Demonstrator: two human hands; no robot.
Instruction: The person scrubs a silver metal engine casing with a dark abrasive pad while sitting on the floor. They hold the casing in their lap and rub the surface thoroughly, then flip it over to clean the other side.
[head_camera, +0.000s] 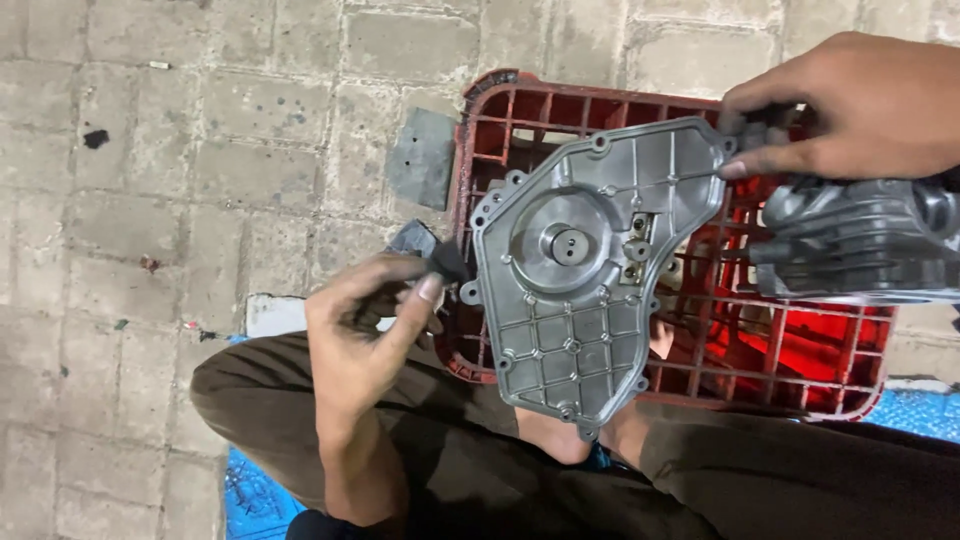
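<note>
Here, right hand (850, 100) pinching the far corner of a grey metal engine cover (585, 270), held above a red plastic crate (800, 390), left hand (365, 335) closed on a small dark piece (445, 262) touching the cover's left edge, paved floor (150, 200) beneath.

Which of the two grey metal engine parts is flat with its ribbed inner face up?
The flat engine cover, gripped at its corner by the right hand; the finned cylinder block beside it is bulky.
</note>
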